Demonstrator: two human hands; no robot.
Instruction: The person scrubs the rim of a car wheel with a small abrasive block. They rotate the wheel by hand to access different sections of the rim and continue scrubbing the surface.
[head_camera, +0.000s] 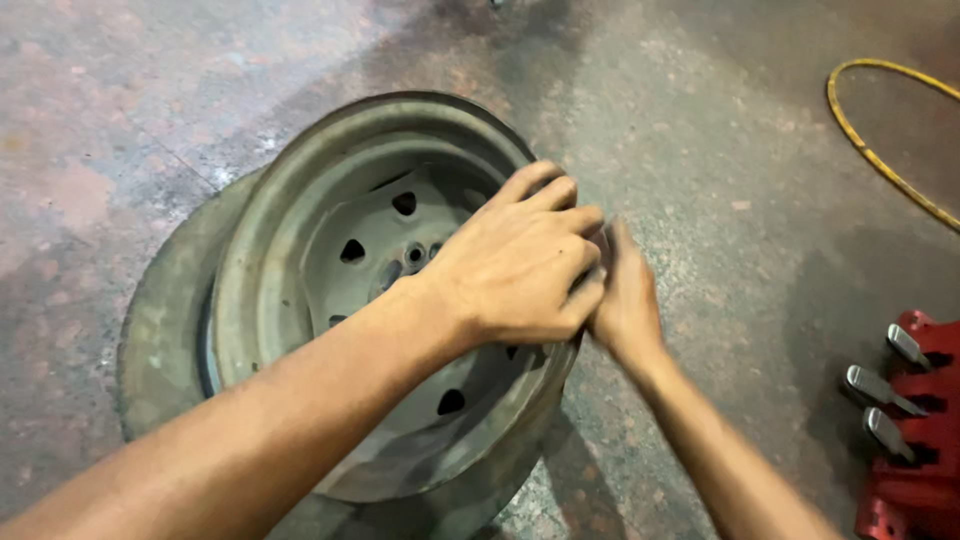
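Note:
A worn steel wheel rim (300, 230) stands tilted on the concrete floor, its dish with several bolt holes facing me. A dusty tyre (160, 330) hangs partly off it on the left side. My left hand (520, 265) reaches across the dish and curls over the rim's right edge. My right hand (625, 300) presses against the outside of that same edge, fingers together, right beside the left hand. What lies between the two hands is hidden.
A yellow hose (880, 150) curves over the floor at the upper right. A red machine base with several metal pedals (905, 400) stands at the lower right corner. The floor is stained concrete.

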